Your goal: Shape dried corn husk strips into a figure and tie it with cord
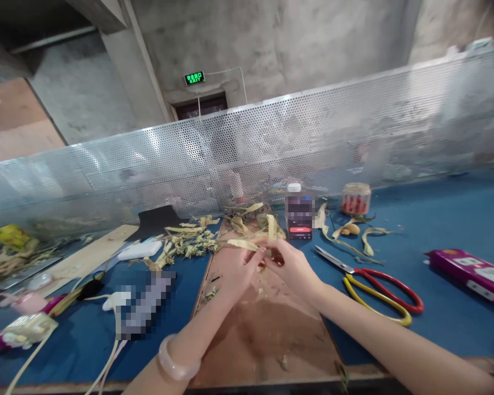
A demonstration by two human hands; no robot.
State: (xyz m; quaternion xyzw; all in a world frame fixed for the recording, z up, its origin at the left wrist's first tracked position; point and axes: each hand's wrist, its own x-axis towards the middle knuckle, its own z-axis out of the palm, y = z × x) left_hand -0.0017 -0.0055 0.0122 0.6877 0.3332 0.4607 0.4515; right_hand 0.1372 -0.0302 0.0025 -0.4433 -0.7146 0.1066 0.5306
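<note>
My left hand and my right hand meet above a brown board, fingertips pinched close together. A pale dried leaf sticks out over my left fingers, and another pale strip rises just beyond them. What lies right between the fingertips is small and partly hidden by the fingers. Both hands have curled, closed fingers. A light bangle circles my left wrist. Small dry scraps are scattered on the board under my hands.
Scissors with red and yellow handles lie right of my right forearm. A phone stands upright behind my hands, near a jar. Dried sprigs, a white device and cables lie left. A purple packet lies far right; a perforated metal screen runs behind.
</note>
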